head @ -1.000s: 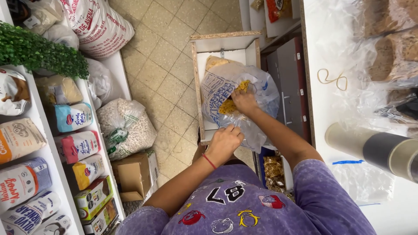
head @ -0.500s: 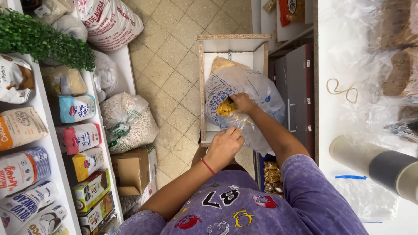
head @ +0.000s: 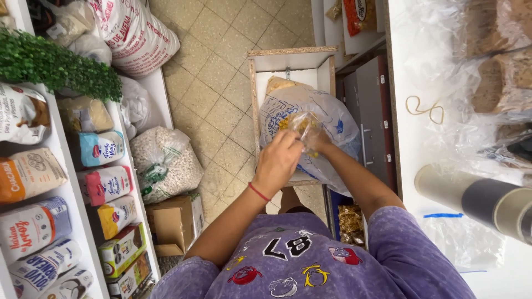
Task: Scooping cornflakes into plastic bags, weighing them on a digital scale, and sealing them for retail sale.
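Observation:
A white wooden drawer (head: 289, 58) stands pulled out over the tiled floor. In it sits a large translucent sack with blue print (head: 336, 123), open, with yellow pieces inside. Above its mouth I hold a small clear bag (head: 304, 122) with some yellow pieces in it. My left hand (head: 279, 161), a red cord at its wrist, grips the small bag from the near side. My right hand (head: 320, 143) holds it from the right, partly hidden behind the left hand.
White shelves on the left carry a green hedge strip (head: 55, 65) and several packets of flour and grain (head: 102, 185). Big sacks (head: 165, 160) and a cardboard box (head: 173, 224) stand on the floor. The white counter (head: 407, 149) on the right holds a rubber band (head: 425, 108), a roll (head: 487, 200) and plastic bags.
My left hand has moved up from the sack's near edge to meet the right hand. The right hand has come out of the sack, and both now hold the small clear bag.

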